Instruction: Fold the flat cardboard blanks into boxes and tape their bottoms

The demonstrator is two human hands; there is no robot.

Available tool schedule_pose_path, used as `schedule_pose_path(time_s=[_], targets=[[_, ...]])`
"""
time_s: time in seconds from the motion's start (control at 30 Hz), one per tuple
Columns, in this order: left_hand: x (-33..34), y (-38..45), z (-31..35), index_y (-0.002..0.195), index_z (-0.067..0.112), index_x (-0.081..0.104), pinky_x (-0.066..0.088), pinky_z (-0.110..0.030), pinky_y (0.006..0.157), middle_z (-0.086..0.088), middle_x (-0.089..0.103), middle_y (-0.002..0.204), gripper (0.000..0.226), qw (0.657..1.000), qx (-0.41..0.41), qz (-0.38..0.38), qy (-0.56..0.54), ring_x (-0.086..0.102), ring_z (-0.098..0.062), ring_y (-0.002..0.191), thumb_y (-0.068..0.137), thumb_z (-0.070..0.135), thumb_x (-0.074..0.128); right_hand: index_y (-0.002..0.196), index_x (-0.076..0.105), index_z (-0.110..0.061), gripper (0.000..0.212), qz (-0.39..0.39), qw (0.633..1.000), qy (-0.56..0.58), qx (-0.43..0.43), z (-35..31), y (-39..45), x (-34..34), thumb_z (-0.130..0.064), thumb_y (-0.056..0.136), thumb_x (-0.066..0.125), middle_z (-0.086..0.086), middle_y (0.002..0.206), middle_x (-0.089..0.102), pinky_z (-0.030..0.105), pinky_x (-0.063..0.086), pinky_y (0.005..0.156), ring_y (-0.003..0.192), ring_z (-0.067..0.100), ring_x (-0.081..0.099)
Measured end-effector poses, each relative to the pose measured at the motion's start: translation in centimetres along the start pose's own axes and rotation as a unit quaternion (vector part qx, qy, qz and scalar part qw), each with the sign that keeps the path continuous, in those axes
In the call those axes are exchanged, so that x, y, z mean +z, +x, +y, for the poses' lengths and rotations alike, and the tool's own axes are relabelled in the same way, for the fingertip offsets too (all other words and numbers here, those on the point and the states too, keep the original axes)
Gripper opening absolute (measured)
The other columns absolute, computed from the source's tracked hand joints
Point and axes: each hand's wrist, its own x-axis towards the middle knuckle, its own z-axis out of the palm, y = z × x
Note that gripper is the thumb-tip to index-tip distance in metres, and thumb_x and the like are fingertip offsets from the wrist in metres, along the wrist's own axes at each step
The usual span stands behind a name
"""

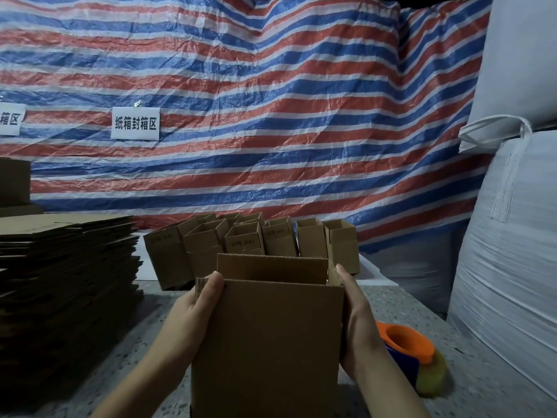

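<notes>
Holding an opened cardboard box (268, 342) upright between both hands, the person keeps it low and centre, above the speckled surface (470, 384). The left hand (193, 312) lies flat against the box's left side, fingers straight and together, thumb over the near panel's corner. The right hand (358, 324) presses flat against the right side, fingers extended. The top flaps stand up; the box's underside is out of view. A stack of flat cardboard blanks (66, 273) sits to the left. A cluster of folded boxes (250, 242) stands open-topped behind the held box. An orange-and-blue tape dispenser (413, 360) lies just right of the right hand. A striped tarpaulin (271, 116) carries a paper sign (135, 123); white bulk bags (512, 206) stand right.
</notes>
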Motion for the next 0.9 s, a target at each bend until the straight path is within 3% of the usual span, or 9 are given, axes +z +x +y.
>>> schedule_pose_path(time_s=[0.13,0.2,0.37,0.53,0.7,0.8,0.9], targets=[[0.04,0.09,-0.11,0.091,0.028,0.069,0.056,-0.043,0.080,-0.003,0.077,0.089,0.058,1.000,-0.004,0.005,-0.005,0.074,-0.022,0.084,0.061,0.072,0.048,0.110,0.077,-0.030,0.060,0.009,1.000,-0.020,0.013,-0.42,-0.02,-0.05,-0.071,0.078,0.046,0.009,0.110,0.076,0.049,0.051,0.099,0.109,0.027,0.070],[0.04,0.08,-0.12,0.093,0.026,0.069,0.055,-0.039,0.075,-0.002,0.077,0.088,0.060,1.000,-0.004,0.002,-0.006,0.074,-0.020,0.082,0.061,0.072,0.047,0.116,0.074,-0.029,0.059,0.008,1.000,-0.025,0.017,-0.52,0.03,-0.09,-0.069,0.081,0.047,0.009,0.113,0.075,0.052,0.047,0.105,0.114,0.028,0.068],[0.13,0.06,-0.18,0.089,0.028,0.068,0.056,-0.042,0.077,-0.003,0.076,0.086,0.055,1.000,0.004,0.007,-0.011,0.074,-0.023,0.083,0.062,0.071,0.048,0.118,0.072,-0.029,0.058,-0.007,0.999,-0.026,0.036,-0.79,0.04,-0.34,-0.067,0.081,0.050,0.009,0.114,0.075,0.043,0.055,0.090,0.106,0.024,0.072],[0.18,0.09,-0.26,0.090,0.026,0.065,0.054,-0.035,0.069,-0.001,0.076,0.083,0.056,1.000,0.007,0.012,-0.005,0.074,-0.019,0.077,0.062,0.071,0.047,0.127,0.062,-0.028,0.060,-0.039,0.997,-0.051,0.050,-1.05,-0.08,-0.59,-0.066,0.083,0.048,0.006,0.114,0.075,0.029,0.060,0.074,0.105,0.020,0.072],[0.16,0.09,-0.35,0.091,0.022,0.066,0.055,-0.039,0.073,-0.003,0.076,0.083,0.059,1.000,0.006,0.016,0.004,0.073,-0.022,0.078,0.064,0.071,0.046,0.132,0.058,-0.027,0.063,-0.030,0.998,-0.049,0.014,-0.60,-0.12,-0.33,-0.065,0.083,0.049,0.009,0.116,0.074,0.037,0.060,0.085,0.108,0.024,0.072],[0.11,0.09,-0.24,0.082,0.031,0.069,0.055,-0.041,0.075,-0.003,0.076,0.084,0.048,1.000,0.007,0.013,-0.006,0.073,-0.023,0.081,0.064,0.070,0.048,0.115,0.062,-0.036,0.045,-0.016,0.997,-0.076,-0.018,-0.65,0.01,-0.24,-0.063,0.081,0.052,0.003,0.112,0.076,0.048,0.052,0.103,0.109,0.021,0.071],[0.17,-0.05,-0.10,0.084,0.032,0.068,0.054,-0.038,0.074,-0.004,0.076,0.086,0.047,1.000,0.009,0.009,-0.006,0.074,-0.022,0.082,0.063,0.070,0.048,0.112,0.060,-0.037,0.040,0.002,0.997,-0.070,-0.044,-0.77,0.14,-0.33,-0.059,0.078,0.059,0.001,0.112,0.076,0.046,0.055,0.098,0.106,0.022,0.072]])
